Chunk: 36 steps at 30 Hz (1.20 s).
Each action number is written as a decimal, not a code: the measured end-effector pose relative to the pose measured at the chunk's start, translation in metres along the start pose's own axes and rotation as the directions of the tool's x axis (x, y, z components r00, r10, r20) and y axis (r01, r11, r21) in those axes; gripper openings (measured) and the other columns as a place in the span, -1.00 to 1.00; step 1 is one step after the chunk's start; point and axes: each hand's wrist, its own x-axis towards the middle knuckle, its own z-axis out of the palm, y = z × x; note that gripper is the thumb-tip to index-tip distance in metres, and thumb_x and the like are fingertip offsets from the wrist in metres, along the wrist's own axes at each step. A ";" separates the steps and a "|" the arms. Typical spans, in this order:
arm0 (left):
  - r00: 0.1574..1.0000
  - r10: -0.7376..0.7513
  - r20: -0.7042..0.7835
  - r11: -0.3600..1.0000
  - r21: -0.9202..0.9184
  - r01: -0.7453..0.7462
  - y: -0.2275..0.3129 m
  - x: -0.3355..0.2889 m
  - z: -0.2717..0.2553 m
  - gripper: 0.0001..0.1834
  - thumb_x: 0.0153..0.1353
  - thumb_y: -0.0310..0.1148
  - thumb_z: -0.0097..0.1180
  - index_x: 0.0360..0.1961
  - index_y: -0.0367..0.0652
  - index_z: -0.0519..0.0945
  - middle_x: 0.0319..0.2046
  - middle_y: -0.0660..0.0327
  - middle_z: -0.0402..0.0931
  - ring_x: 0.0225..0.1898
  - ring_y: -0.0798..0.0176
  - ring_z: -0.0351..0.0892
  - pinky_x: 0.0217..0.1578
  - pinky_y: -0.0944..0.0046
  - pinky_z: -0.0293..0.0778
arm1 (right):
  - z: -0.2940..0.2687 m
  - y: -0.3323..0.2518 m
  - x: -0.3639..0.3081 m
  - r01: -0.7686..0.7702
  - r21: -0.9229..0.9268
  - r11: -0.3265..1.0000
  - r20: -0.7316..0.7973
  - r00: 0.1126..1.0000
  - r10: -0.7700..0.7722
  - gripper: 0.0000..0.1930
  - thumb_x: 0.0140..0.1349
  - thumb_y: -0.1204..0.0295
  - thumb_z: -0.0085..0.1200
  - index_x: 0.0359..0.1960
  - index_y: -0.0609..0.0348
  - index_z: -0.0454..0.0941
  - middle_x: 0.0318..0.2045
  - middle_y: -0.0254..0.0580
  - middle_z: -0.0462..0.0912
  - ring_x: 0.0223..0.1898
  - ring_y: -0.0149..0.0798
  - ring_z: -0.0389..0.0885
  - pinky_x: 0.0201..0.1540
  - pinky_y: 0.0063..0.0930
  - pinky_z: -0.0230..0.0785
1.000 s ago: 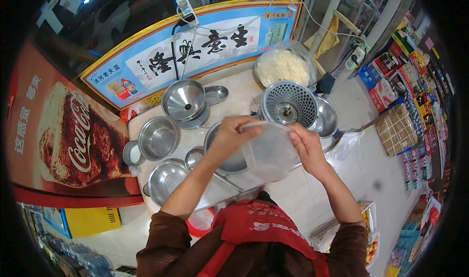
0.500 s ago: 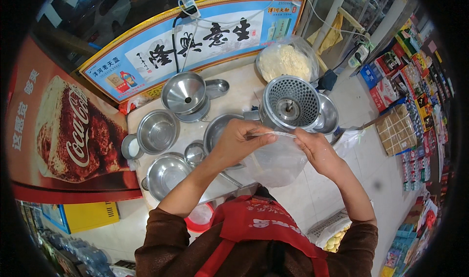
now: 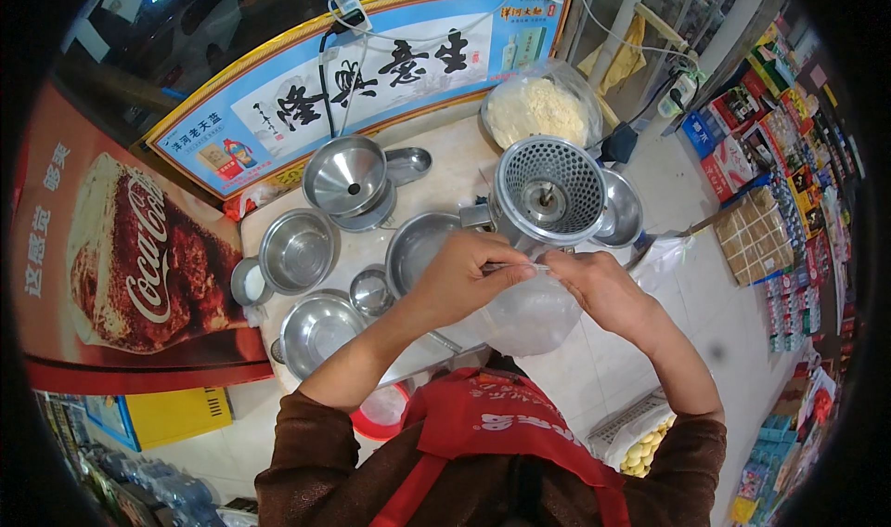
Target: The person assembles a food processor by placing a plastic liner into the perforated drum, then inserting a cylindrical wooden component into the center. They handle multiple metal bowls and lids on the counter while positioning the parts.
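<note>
Both hands pinch the top edge of a clear plastic bag (image 3: pixel 534 318), close together in front of me. My left hand (image 3: pixel 473 272) holds the gathered rim between thumb and fingers. My right hand (image 3: pixel 599 286) grips the same rim just beside it. Below them the bag hangs puffed out; I cannot make out anything inside. Just beyond the hands stands a metal machine with a perforated drum (image 3: pixel 549 191) and a spindle in its centre. A wide metal bowl (image 3: pixel 422 239) sits partly behind my left hand.
On the table are a metal funnel (image 3: pixel 345 176), metal bowls (image 3: pixel 299 250), a ladle (image 3: pixel 371 292) and a small cup of white grains (image 3: pixel 251 282). A bag of pale fluffy stuff (image 3: pixel 541 112) lies at the back. Cables hang from a power strip (image 3: pixel 347 3). Packed shelves stand right.
My hands have drawn closer together, narrowing the bag's mouth between them. The bag stays in both hands, and the view has shifted slightly.
</note>
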 end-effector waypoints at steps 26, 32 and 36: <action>0.974 -0.047 0.221 0.961 0.276 -0.016 -0.026 0.008 -0.032 -0.86 0.29 -0.46 0.08 -0.38 -0.30 0.59 -0.48 0.04 0.59 -0.42 0.09 0.58 -0.35 0.18 0.43 | 0.001 0.019 0.015 -0.015 0.072 0.997 -0.104 0.994 0.023 -0.87 0.38 0.39 -0.04 -0.20 0.17 0.46 -0.44 0.20 0.56 -0.36 0.28 0.54 -0.35 0.02 0.39; 0.963 0.061 0.263 0.932 0.331 -0.150 -0.030 0.009 -0.022 -0.82 0.34 -0.43 0.01 -0.39 -0.31 0.52 -0.47 0.01 0.54 -0.33 -0.11 0.54 -0.26 0.05 0.42 | 0.005 0.012 0.019 0.047 -0.117 0.992 -0.068 0.996 -0.056 -0.91 0.26 0.46 0.01 -0.26 0.19 0.46 -0.59 0.17 0.55 -0.51 0.22 0.59 -0.45 0.00 0.43; 0.956 0.128 0.263 0.924 0.319 -0.211 -0.035 0.009 -0.011 -0.88 0.29 -0.48 0.00 -0.34 -0.31 0.51 -0.42 -0.03 0.55 -0.30 -0.13 0.55 -0.24 0.02 0.43 | 0.010 0.002 0.026 0.077 -0.154 0.985 -0.065 0.994 -0.088 -0.92 0.24 0.46 0.01 -0.30 0.19 0.43 -0.62 0.12 0.56 -0.52 0.18 0.61 -0.45 0.00 0.44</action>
